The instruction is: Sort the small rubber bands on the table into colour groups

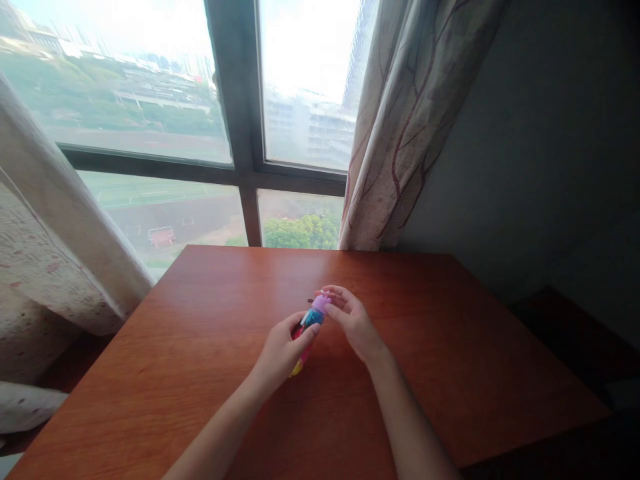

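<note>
Colourful bottle (314, 317) slants over the wooden table (190, 360) before me — left hand (281, 343) wrapped around its body, right hand (354, 320) pinching its purple cap (321, 305) — handling looks midway, I'd judge, with the cap in place, not lifted off, and neither hand free.

The left forearm (220, 430) and right forearm (411, 423), at the frame's lower centre, are slim and bare, narrowing toward a bare left hand (280, 348) and right hand (357, 325) with slender fingers (341, 291).
</note>
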`<action>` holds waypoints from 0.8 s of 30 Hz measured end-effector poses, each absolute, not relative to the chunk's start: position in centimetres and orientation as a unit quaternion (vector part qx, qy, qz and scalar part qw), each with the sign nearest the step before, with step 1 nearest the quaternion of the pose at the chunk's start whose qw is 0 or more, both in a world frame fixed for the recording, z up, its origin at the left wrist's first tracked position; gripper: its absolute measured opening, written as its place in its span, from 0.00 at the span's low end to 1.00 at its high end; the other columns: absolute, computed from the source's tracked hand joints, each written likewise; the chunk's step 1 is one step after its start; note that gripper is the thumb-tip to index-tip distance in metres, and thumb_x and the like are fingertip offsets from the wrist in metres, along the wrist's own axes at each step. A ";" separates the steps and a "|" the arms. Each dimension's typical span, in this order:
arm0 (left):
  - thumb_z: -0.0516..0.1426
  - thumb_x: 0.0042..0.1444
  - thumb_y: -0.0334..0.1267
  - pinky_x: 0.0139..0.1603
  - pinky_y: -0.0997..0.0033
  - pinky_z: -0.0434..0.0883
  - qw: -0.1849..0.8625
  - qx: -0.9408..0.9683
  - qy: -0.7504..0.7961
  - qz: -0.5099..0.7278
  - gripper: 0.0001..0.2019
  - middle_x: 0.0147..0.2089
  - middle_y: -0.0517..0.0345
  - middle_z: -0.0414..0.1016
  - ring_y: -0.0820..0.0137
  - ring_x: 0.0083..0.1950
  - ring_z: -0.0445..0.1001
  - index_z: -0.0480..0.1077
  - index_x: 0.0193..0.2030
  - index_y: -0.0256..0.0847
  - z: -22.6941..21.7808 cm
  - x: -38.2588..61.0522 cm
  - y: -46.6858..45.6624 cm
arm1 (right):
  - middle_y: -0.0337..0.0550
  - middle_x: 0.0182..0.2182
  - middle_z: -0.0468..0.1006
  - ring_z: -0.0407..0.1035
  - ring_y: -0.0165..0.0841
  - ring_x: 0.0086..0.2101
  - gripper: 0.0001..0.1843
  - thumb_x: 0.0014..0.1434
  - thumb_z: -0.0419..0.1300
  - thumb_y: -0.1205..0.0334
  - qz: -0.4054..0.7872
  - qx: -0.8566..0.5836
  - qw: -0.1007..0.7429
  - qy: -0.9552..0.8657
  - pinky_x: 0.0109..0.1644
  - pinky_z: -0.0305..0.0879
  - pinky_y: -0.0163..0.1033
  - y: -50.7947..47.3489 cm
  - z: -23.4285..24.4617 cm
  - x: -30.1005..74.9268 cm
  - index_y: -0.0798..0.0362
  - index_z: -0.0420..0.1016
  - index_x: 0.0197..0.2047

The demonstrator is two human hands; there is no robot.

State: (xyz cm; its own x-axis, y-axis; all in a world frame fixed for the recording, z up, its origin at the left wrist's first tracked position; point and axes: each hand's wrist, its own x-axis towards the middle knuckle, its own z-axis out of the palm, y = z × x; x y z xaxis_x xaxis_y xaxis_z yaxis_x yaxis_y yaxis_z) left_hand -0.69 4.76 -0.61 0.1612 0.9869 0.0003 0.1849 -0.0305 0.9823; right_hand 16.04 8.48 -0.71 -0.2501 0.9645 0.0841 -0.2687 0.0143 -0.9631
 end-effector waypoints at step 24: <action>0.59 0.56 0.40 0.37 0.73 0.64 0.451 0.710 0.434 0.323 0.10 0.34 0.60 0.75 0.68 0.35 0.68 0.75 0.41 0.37 0.1 -0.4 3.7 | 0.49 0.49 0.76 0.73 0.38 0.43 0.22 0.58 0.64 0.50 0.630 -0.341 0.437 -0.544 0.48 0.69 0.43 8.4 -0.9 16.8 0.50 0.71 0.53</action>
State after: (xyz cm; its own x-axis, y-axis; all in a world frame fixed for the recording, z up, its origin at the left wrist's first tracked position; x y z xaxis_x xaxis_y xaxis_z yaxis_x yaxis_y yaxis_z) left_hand -0.37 3.68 0.07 0.4142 0.9077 0.0674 0.3255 -0.2169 0.9203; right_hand 16.82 8.36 -0.86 -0.3851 0.9218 0.0450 -0.1789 -0.0267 -0.9835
